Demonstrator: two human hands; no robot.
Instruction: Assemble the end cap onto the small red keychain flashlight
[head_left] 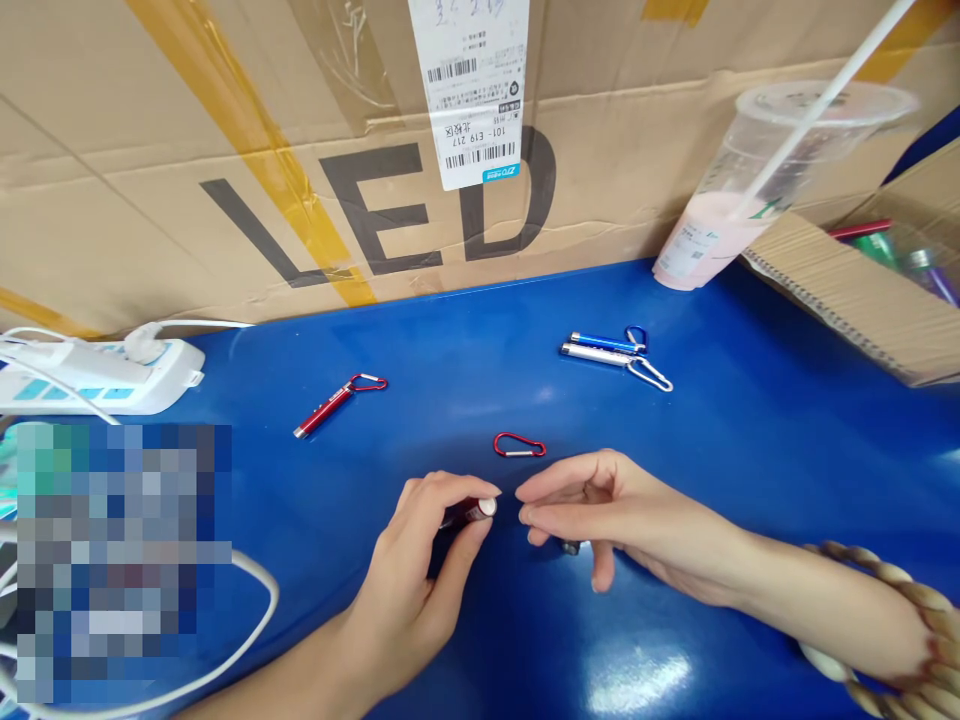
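Red carabiner (519, 446), loose: lay on the bench (450, 370). Nearer side of it: left hand (409, 560) pinched a dark red tube (474, 511); right hand (630, 510) was half curled, any hold on a small dark piece (571, 548) unclear. Beyond it, rightward: blue penlight (604, 343).

Left fingers (459, 488) pinched, right fingers (574, 519) curled loosely.

Four carabiners (517, 453), one cup (697, 240) and probably at least four penlights (322, 412).
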